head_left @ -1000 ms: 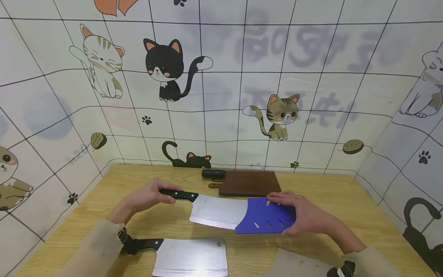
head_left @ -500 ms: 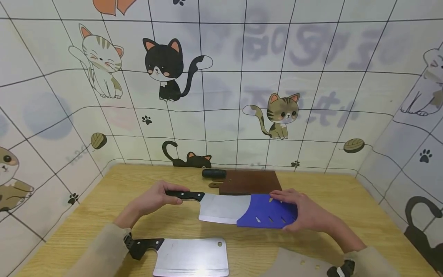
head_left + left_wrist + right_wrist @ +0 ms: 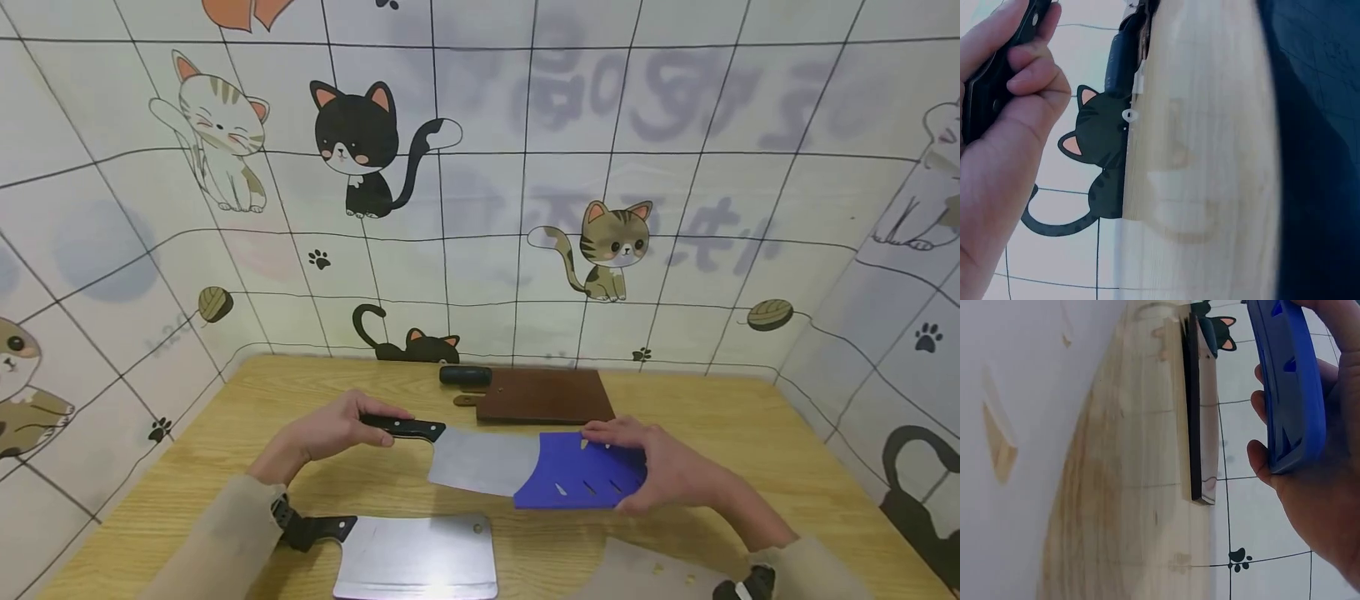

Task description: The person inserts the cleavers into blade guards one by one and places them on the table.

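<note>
My left hand [image 3: 330,429] grips the black riveted handle [image 3: 991,87] of a cleaver, which is raised above the table. The cleaver's broad steel blade [image 3: 480,460] points right, and its far part is hidden inside a blue slotted blade sheath [image 3: 577,475]. Around the sheath's outer end, my right hand [image 3: 667,467] has its thumb below and fingers on the upper edge. The right wrist view shows the sheath [image 3: 1291,387] end-on in that hand. Nearer me, a second cleaver [image 3: 416,554] lies flat, its handle partly behind my left wrist.
A pale beige sheath [image 3: 637,575] with cut-out slots lies at the front right, partly under my right wrist. Against the back wall rests a brown cutting board [image 3: 543,396], with a black handle [image 3: 465,376] and a small wooden handle [image 3: 467,401] at its left.
My left hand has moved right with the cleaver, and slightly less bare blade shows outside the blue sheath. Cleaver and sheath rose a little, then came down again.
</note>
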`<action>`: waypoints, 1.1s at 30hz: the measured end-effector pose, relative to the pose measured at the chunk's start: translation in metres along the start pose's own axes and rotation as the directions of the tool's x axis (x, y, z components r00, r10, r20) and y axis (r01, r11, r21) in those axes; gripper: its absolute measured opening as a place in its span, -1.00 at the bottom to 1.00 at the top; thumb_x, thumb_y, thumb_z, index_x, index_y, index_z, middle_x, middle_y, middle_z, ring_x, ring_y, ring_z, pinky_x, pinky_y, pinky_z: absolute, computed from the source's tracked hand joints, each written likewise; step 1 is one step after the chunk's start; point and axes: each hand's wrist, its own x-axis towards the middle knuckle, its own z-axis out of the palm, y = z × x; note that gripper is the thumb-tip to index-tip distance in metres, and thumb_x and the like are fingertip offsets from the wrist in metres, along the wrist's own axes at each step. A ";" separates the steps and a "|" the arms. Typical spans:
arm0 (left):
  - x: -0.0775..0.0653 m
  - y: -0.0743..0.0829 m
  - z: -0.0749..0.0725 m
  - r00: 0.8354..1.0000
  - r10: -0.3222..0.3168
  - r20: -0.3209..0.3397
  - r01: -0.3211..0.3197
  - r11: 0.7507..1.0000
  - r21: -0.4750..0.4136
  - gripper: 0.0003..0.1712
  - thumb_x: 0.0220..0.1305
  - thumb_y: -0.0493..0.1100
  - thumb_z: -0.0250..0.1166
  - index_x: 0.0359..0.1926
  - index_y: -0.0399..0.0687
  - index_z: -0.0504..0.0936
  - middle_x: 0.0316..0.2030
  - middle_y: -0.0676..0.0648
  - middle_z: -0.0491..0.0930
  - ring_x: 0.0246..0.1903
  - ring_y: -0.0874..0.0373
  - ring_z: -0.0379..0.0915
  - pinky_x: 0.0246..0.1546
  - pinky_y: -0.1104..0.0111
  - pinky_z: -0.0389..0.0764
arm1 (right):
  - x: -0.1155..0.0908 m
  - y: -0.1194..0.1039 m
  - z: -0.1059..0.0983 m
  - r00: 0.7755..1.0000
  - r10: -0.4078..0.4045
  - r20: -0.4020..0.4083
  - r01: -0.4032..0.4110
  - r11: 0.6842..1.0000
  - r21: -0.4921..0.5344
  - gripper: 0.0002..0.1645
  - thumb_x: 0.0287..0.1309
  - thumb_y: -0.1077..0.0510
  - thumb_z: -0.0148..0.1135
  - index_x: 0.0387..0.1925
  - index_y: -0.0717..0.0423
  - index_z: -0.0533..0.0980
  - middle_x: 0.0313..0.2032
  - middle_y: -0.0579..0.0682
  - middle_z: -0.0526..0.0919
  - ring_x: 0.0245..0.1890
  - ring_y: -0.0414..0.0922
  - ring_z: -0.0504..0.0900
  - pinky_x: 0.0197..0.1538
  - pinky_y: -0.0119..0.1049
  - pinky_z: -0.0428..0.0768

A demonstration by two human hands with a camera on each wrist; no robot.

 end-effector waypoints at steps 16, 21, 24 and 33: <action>0.021 0.005 0.022 0.998 0.023 -0.056 -0.028 0.996 -0.081 -0.53 0.30 -0.26 0.41 0.23 -0.17 0.67 0.08 -0.14 0.68 -0.20 0.08 0.43 -0.28 0.37 0.39 | 0.007 0.002 -0.020 0.998 -0.027 -0.052 0.025 0.998 -0.050 0.05 -0.30 -0.05 0.71 0.34 0.11 0.53 0.29 0.01 0.56 0.25 -0.08 0.42 0.15 -0.26 0.47; 0.020 0.003 0.014 0.999 0.041 0.002 -0.041 0.994 -0.098 -0.52 0.31 -0.26 0.39 0.25 -0.17 0.65 0.17 -0.18 0.62 -0.16 0.11 0.47 -0.21 0.37 0.46 | 0.008 -0.004 -0.019 1.000 -0.009 -0.008 0.009 1.000 0.002 0.03 -0.27 -0.04 0.69 0.35 0.03 0.53 0.28 0.00 0.53 0.20 -0.07 0.42 0.11 -0.24 0.48; 0.019 0.004 0.012 0.999 0.043 0.019 -0.041 0.993 -0.111 -0.52 0.30 -0.26 0.39 0.24 -0.18 0.66 0.19 -0.20 0.61 -0.09 0.11 0.49 -0.14 0.35 0.47 | 0.009 -0.009 -0.016 0.999 0.031 0.041 -0.033 0.998 0.046 0.03 -0.24 -0.07 0.68 0.38 -0.06 0.51 0.30 -0.02 0.49 0.21 0.02 0.39 0.11 -0.13 0.46; 0.017 0.010 0.012 0.996 0.054 -0.075 -0.061 0.993 -0.098 -0.56 0.35 -0.21 0.38 0.23 -0.16 0.67 0.11 -0.12 0.67 0.01 -0.03 0.42 -0.02 0.15 0.36 | 0.012 -0.009 -0.006 1.000 0.022 0.001 -0.022 0.999 0.039 0.13 -0.27 -0.09 0.68 0.44 -0.13 0.43 0.42 0.01 0.42 0.32 0.17 0.30 0.14 0.23 0.38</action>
